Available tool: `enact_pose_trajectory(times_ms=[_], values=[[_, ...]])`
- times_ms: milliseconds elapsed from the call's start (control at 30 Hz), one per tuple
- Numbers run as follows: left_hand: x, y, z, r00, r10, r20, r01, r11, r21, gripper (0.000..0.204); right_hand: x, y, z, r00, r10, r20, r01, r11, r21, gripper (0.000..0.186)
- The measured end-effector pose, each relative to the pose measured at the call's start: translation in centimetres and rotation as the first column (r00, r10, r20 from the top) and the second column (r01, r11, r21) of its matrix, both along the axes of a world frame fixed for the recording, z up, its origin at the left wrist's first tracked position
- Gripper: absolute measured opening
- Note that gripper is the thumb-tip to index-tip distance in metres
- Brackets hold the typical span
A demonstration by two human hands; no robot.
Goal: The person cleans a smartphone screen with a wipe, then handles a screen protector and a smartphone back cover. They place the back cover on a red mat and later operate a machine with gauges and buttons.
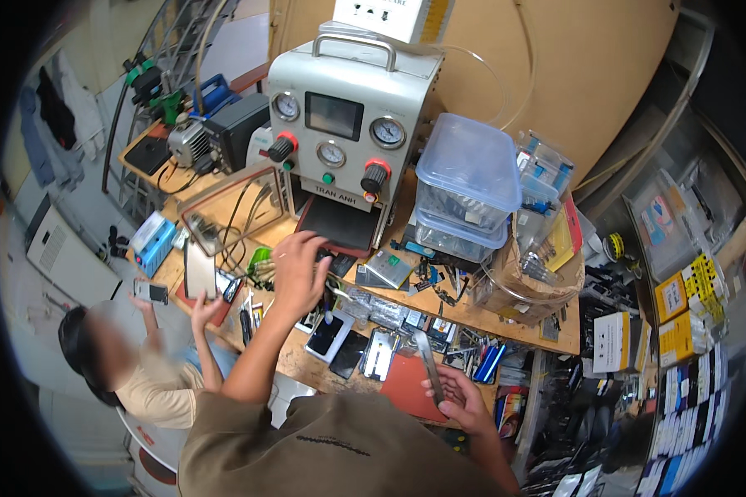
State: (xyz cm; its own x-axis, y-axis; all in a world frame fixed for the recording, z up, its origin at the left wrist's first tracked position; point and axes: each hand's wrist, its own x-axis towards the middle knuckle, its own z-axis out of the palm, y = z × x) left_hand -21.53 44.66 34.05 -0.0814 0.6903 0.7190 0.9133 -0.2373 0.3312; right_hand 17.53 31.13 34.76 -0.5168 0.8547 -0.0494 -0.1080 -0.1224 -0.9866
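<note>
My left hand (300, 277) is raised before a grey machine (348, 99) with gauges, a screen and two knobs, its fingers apart and curved at the open dark chamber (337, 222). The machine's clear framed door (203, 217) hangs open to the left. My right hand (460, 396) grips a slim metallic strip (429, 364), held upright over a red mat (398, 385). Phones and phone parts lie between my hands, among them a white-framed one (327, 335) and a silver one (380, 354).
A co-worker (149, 381) at the left holds a phone (151, 291) and a pale flat object. Stacked clear plastic boxes (464, 178) and a crowded cardboard box (526, 290) stand right of the machine. Pumps (186, 137) sit behind left; packed shelves (684, 373) line the right.
</note>
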Motion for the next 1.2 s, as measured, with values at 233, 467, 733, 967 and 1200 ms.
enact_pose_trajectory(times_ms=[233,467,733,967,1200], values=[[-3.7,7.2,-1.8,0.053,0.073,0.996,0.37,0.925,-0.087,0.043,-3.8,1.3,0.4,0.977,-0.21,0.039,0.209,0.978,0.023,0.071],[-4.4,0.4,-0.7,-0.185,0.165,0.969,0.655,0.756,-0.003,0.028,-9.6,4.8,3.4,0.993,-0.118,-0.008,0.118,0.992,0.044,0.06],[-0.8,-3.8,-0.6,-0.09,0.081,0.993,0.646,0.763,-0.004,0.039,-15.5,7.7,5.6,0.828,-0.352,0.436,0.1,0.858,0.503,0.057],[0.3,-7.8,-1.4,-0.197,0.041,0.98,0.631,0.77,0.095,0.034,-22.8,9.5,5.9,0.54,-0.729,0.42,-0.108,0.435,0.894,0.066],[-1.2,-5.3,-0.4,-0.23,-0.015,0.973,0.621,0.768,0.159,0.037,-24.7,9.4,5.4,0.376,-0.796,0.475,-0.237,0.413,0.879,0.072]])
